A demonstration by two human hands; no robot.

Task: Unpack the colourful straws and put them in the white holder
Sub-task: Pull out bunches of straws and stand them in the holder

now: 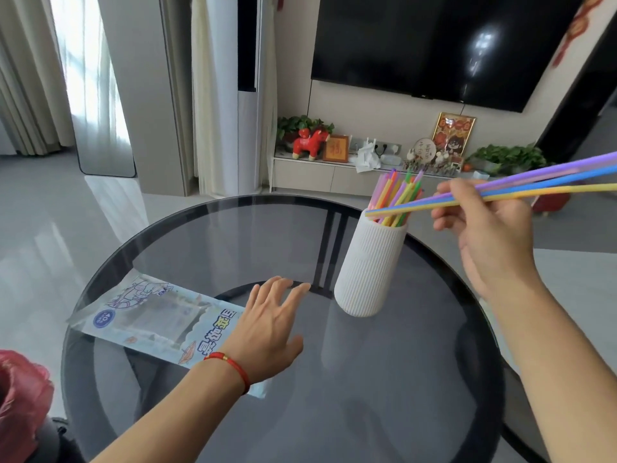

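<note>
Fingers pinching straws, over holder rim

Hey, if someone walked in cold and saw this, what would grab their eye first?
Probably the right hand at the upper right, pinching a few long colourful straws whose tips reach over the white holder, already bristling with straws. Next, the left hand spread open over the dark round glass table, with the flat straw package lying beneath its wrist.
</note>
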